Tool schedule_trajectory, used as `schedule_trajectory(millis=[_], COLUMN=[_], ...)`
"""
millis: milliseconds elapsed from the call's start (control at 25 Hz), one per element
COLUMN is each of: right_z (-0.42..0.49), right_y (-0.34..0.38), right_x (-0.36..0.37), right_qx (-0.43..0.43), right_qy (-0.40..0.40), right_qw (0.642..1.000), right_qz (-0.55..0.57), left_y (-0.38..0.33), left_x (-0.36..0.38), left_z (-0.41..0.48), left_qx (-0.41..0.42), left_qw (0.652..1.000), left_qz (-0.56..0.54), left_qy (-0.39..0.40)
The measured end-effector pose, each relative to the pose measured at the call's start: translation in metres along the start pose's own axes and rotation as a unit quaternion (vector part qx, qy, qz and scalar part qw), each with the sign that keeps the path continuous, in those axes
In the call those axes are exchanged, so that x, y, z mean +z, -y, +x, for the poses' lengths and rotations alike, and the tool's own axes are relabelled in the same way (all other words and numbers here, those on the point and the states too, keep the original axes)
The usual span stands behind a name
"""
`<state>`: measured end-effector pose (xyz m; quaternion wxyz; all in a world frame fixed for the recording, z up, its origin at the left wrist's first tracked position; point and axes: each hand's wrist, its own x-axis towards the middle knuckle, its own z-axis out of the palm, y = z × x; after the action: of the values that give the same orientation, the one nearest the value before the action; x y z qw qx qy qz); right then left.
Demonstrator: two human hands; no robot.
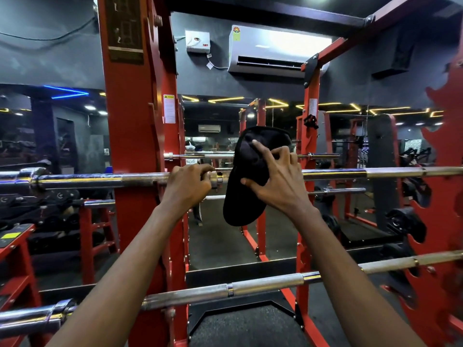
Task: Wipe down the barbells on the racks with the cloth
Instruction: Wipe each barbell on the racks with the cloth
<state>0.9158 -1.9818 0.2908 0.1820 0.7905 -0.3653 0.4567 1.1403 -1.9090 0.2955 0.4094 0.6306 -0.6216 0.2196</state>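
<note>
The person's arms are showing bare all the way from the lower edge of the view to the fingertips. The long, lean left forearm (pixel 130 261) and the equally lean right forearm (pixel 350 266) are narrowing towards slim wrists. The bare left hand (pixel 188 189) and bare right hand (pixel 280 181) are showing long, slender fingers, pronounced knuckles, short nails and raised tendons across the back.

L hand (pixel 189 185) grips upper barbell (pixel 100 179) | R hand (pixel 278 179) holds black cloth (pixel 246 186) on it
</note>
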Motion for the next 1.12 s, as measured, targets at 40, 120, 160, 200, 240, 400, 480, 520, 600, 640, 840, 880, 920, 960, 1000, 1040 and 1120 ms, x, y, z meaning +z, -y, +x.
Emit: schedule_trajectory(millis=[40, 120, 160, 200, 240, 400, 480, 520, 600, 640, 840, 880, 920, 960, 1000, 1040, 1120], right_z=[-0.003, -0.007, -0.009, -0.010, -0.010, -0.007, -0.004, -0.004, -0.009, -0.013, -0.012, -0.011, -0.011, -0.009, -0.006, -0.003, 0.002], right_y=[-0.003, -0.004, -0.003, -0.004, -0.006, -0.030, -0.039, -0.036, -0.015, -0.002, -0.019, -0.031, -0.041, -0.047, -0.050, -0.051, -0.051], right_x=[-0.004, -0.007, -0.003, 0.001, 0.006, 0.007, 0.003, 0.004, 0.015, 0.026, 0.037, 0.033, 0.029, 0.026, 0.024, 0.021, 0.020], right_qx=[-0.001, -0.001, -0.009, -0.020, -0.029, 0.053, 0.154, 0.178, 0.143, 0.108, -0.005, -0.020, -0.026, -0.016, 0.005, 0.034, 0.096], right_qy=[0.041, 0.092, 0.081, 0.049, 0.006, -0.092, -0.134, -0.144, -0.135, -0.117, -0.084, -0.085, -0.084, -0.085, -0.093, -0.113, -0.167], right_qw=[0.999, 0.995, 0.996, 0.999, 0.999, 0.990, 0.971, 0.964, 0.973, 0.984, 0.996, 0.995, 0.993, 0.992, 0.989, 0.984, 0.972], right_qz=[-0.024, -0.030, -0.020, -0.003, 0.014, 0.093, 0.121, 0.133, 0.120, 0.081, 0.024, 0.049, 0.073, 0.097, 0.117, 0.133, 0.136], left_y=[-0.001, -0.002, -0.003, -0.003, -0.003, 0.003, 0.003, 0.001, -0.003, -0.005, -0.002, -0.001, 0.000, 0.000, 0.000, 0.001, 0.002], left_x=[0.000, -0.001, -0.001, -0.001, -0.001, 0.001, 0.005, 0.007, 0.011, 0.012, 0.018, 0.018, 0.019, 0.020, 0.021, 0.021, 0.023], left_z=[0.000, -0.001, -0.001, -0.001, -0.001, 0.001, 0.003, 0.004, 0.007, 0.009, 0.012, 0.012, 0.011, 0.011, 0.011, 0.011, 0.009], left_qx=[0.002, 0.006, 0.009, 0.012, 0.015, 0.030, 0.037, 0.036, 0.029, 0.023, 0.011, 0.013, 0.014, 0.016, 0.019, 0.022, 0.030], left_qw=[1.000, 1.000, 1.000, 1.000, 1.000, 0.999, 0.999, 0.999, 0.998, 0.998, 0.998, 0.998, 0.997, 0.997, 0.997, 0.997, 0.996], left_qz=[0.001, 0.003, 0.004, 0.006, 0.008, 0.017, 0.028, 0.036, 0.057, 0.067, 0.068, 0.069, 0.070, 0.071, 0.074, 0.078, 0.088], left_qy=[-0.001, -0.003, -0.004, -0.003, 0.000, -0.008, -0.012, -0.011, -0.005, 0.002, 0.005, 0.001, -0.003, -0.008, -0.011, -0.013, -0.019])
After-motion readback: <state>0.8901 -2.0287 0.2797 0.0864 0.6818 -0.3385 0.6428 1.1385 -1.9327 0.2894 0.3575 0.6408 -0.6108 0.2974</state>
